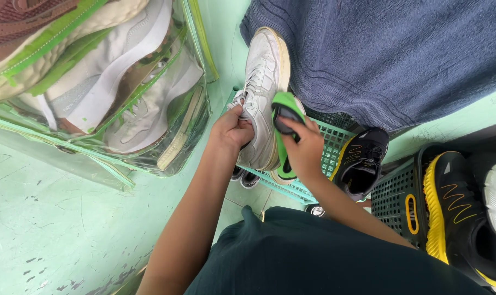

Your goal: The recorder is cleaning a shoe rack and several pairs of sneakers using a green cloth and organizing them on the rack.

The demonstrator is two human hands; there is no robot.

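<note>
white sneaker stands on end, long axis vertical in view, toe up against the blue towel. left hand fingers pinch its laces; right hand fingers grip the green brush at its side. teal basket edge beneath; clear bag near left.

— What is being held?

— A white sneaker, worn and a bit grubby, with a cream-yellow sole edge. It is tipped on its side, toe pointing up and away, heel low over a teal plastic crate.

— And the laces?

— White, loose near the tongue, pinched at the left hand.

— Anything else in hand?

— A bright green insole with a dark patch, bent in a curve. It sits just beside the sneaker's opening, touching its right side, gripped by the right hand.
</note>
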